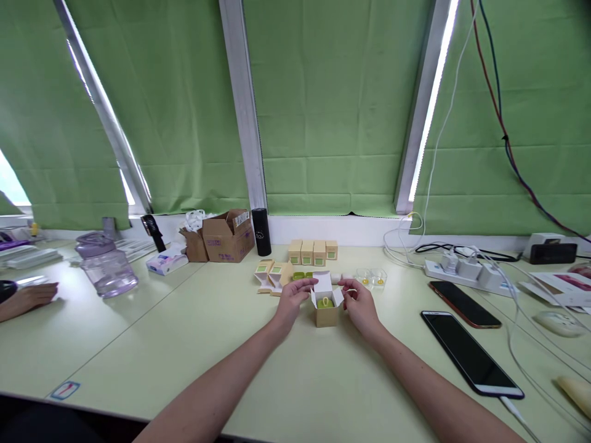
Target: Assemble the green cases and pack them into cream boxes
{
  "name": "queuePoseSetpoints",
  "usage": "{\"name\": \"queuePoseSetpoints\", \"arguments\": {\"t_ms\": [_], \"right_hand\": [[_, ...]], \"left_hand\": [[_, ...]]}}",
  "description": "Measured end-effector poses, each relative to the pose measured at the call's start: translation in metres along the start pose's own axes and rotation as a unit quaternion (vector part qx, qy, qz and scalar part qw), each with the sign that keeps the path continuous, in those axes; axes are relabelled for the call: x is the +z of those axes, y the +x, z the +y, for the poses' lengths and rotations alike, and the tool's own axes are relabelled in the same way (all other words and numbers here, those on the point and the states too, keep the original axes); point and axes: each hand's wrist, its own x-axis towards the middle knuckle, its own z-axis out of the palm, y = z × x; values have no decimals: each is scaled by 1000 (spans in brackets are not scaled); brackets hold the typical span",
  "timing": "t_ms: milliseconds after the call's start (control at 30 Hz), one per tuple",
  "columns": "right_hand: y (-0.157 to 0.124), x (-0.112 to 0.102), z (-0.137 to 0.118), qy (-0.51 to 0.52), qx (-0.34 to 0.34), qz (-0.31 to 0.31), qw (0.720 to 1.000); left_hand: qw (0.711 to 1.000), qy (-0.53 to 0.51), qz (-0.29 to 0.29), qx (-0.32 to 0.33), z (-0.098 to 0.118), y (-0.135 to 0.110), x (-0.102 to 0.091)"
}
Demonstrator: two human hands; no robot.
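A small tan cardboard box [326,315] stands open on the pale green table [194,332], its white flaps up and a green-yellow item [325,302] inside. My left hand [292,299] rests against the box's left side, fingers curled near the left flap. My right hand [359,303] is at the box's right side, fingers bent in a pinch by the right flap. Behind the box lie open flat boxes [272,274], a row of closed small boxes [313,251], green items [302,275] and two clear cups [372,277] with yellow pieces.
Two phones [468,352] [463,303] lie at right beside a power strip [466,269] with cables. A black bottle [261,231], brown cartons [224,235], a tissue pack [167,261] and a purple jug [106,264] stand at back left. Another person's hand [28,298] rests at far left.
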Motion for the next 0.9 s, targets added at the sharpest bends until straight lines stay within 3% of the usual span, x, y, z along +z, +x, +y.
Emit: {"name": "queuePoseSetpoints", "arguments": {"t_ms": [467, 900], "right_hand": [[0, 1, 5, 26, 31, -13, 999], [-1, 1, 2, 26, 37, -11, 999]], "left_hand": [[999, 6, -30, 24, 2, -9, 8], [996, 81, -27, 32, -2, -12, 11]]}}
